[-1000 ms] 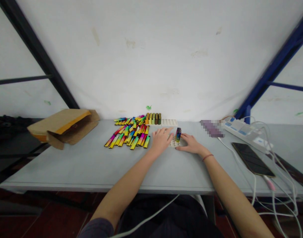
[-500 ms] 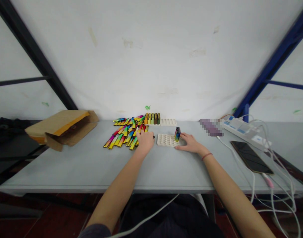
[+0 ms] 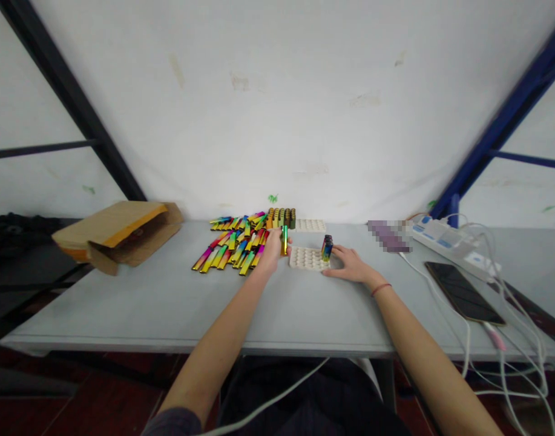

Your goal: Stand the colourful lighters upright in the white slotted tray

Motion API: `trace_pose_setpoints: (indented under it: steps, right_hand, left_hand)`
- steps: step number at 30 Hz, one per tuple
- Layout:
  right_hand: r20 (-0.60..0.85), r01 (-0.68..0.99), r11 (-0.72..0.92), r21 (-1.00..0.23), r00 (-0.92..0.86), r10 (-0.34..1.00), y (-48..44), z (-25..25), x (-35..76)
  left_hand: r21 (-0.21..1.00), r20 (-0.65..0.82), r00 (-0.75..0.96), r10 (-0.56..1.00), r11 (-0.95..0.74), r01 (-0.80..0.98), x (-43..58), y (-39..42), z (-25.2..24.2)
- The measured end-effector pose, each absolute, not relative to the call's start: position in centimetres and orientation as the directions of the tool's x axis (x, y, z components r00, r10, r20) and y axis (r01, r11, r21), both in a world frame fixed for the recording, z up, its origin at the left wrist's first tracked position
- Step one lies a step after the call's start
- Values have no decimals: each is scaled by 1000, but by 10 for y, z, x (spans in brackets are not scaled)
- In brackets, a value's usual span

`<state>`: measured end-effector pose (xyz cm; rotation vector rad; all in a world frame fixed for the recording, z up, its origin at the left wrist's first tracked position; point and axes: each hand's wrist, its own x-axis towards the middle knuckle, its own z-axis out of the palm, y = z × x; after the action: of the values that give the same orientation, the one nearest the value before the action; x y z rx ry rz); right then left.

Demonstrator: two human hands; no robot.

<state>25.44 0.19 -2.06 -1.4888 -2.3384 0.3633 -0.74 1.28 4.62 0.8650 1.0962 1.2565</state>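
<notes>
While loose lighters (image 3: 232,241) lie left of the near tray (image 3: 304,259), another white tray (image 3: 310,225) sits behind it and standing lighters (image 3: 327,249) fill its right end beside the right hand (image 3: 348,264), thumb and fingers apart. Just left of the near tray, the left hand (image 3: 273,247) grips a green-gold lighter (image 3: 284,240), long axis roughly vertical.

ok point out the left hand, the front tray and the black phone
left hand (image 3: 272,248), head view, back of the hand
front tray (image 3: 305,258), head view, top face
black phone (image 3: 463,293), head view, middle of the screen

Head-worn view, facing forward; angled down
</notes>
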Motion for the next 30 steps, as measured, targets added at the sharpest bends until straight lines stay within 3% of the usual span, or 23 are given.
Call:
trace_pose_setpoints:
  steps: [4, 10, 16, 30]
  right_hand:
    - [150, 823, 415, -388, -388, 909, 2, -21, 255]
    - [153, 825, 419, -380, -391, 908, -1, -17, 254]
    - [158, 828, 423, -368, -392, 906, -2, -17, 253]
    - [154, 826, 424, -372, -395, 905, 1, -20, 254]
  left_hand:
    - [875, -215, 72, 974, 225, -429, -5, 11, 47]
    - [877, -201, 29, 979, 193, -440, 1, 3, 43]
    - [850, -219, 95, 971, 238, -471, 5, -3, 46]
    - [914, -203, -111, 973, 147, -379, 18, 0, 35]
